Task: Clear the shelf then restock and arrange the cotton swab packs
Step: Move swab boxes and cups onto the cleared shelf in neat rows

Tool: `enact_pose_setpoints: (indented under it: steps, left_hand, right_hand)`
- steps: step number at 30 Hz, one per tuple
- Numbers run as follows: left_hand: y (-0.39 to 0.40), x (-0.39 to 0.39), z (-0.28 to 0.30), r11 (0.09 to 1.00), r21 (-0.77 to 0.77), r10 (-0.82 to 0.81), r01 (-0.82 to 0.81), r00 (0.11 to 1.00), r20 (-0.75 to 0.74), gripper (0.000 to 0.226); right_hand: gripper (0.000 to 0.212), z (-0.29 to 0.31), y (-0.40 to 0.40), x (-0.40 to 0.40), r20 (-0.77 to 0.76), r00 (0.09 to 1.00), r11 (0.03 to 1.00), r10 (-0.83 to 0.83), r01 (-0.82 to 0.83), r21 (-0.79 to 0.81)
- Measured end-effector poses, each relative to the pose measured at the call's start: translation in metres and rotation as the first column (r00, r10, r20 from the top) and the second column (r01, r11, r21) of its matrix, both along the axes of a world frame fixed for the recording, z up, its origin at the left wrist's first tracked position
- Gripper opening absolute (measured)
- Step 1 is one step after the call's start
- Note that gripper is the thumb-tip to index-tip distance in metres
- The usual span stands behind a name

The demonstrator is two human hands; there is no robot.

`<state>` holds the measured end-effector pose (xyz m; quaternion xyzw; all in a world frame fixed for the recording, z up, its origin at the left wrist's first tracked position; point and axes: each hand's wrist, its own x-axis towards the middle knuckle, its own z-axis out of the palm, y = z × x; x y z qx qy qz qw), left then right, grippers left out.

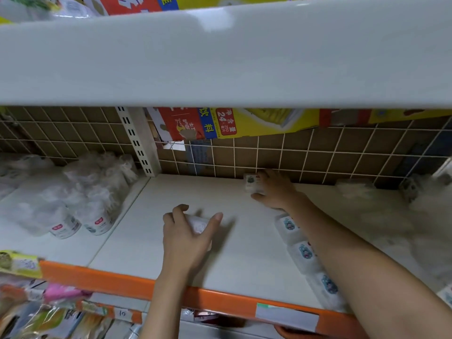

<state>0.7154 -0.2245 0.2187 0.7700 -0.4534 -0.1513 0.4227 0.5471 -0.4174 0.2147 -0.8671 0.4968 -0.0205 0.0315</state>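
While both hands grip packs, white shelf fronts brown grid-backing.

The left hand curls its fingers and thumb round a small white pack out on the open part of the shelf. The right hand reaches to the back, gripping another white pack right against the wire grid panel. A row of three packs — white, with blue printed labels — lies just beside the right forearm, running toward the orange shelf edge. Bags of cotton balls sit in the neighbouring bay at left.
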Motion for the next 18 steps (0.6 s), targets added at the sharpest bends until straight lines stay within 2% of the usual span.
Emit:
enact_pose_setpoints:
  steps: [5,7,10,14,18]
  left_hand:
    - [0.003,0.014,0.002,0.99,0.002,-0.138,0.139,0.986,-0.095,0.105]
    - [0.002,0.023,-0.001,0.976,0.017,-0.213,0.215,0.974,-0.077,0.112]
    - [-0.002,0.038,-0.006,0.952,0.01,-0.305,0.305,0.951,-0.049,0.117]
    - [-0.005,0.055,-0.006,0.916,0.021,-0.401,0.401,0.916,0.004,0.103]
    - [-0.002,0.07,0.001,0.907,-0.011,-0.421,0.421,0.907,-0.036,0.099]
  right_hand:
    - [0.072,0.0,0.006,0.003,-0.049,0.996,0.997,-0.075,0.076,0.028]
    - [0.072,0.0,0.012,0.004,-0.025,0.993,0.992,-0.113,0.114,0.057]
    - [0.068,0.005,0.027,0.007,0.163,0.97,0.982,-0.18,0.168,0.085]
    - [0.058,0.016,0.059,0.013,0.456,0.862,0.967,-0.22,0.254,-0.014]
    - [0.055,0.023,0.11,0.029,0.59,0.757,0.933,-0.28,0.359,-0.018]
